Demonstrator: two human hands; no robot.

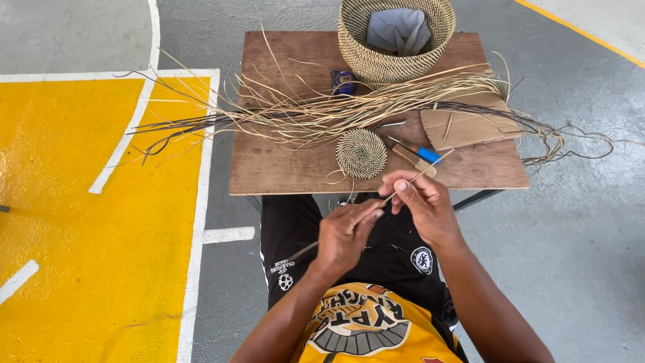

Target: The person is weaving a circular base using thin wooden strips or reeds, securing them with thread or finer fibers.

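- While both hands work just in front of the near edge of the wooden counter [282,168], they share 1 thin straw strand [403,187].
- The left hand [344,235] is closed around the lower stretch of that strand, thumb and forefinger pinching it above the person's lap.
- The right hand [420,202] pinches the strand higher up, fingers curled, and the strand's free end slants up over the counter edge.
- On the counter just beyond the hands lies a small round coiled woven disc [361,153], flat, with loose ends trailing off its near side.
- A long bundle of dry straw [349,107] lies across the counter from left to right, its ends overhanging both sides.
- At the far edge stands a large woven basket [395,40] with grey cloth [398,30] inside.
- A piece of brown cardboard [463,126] and a blue-handled tool [420,156] lie right of the disc.
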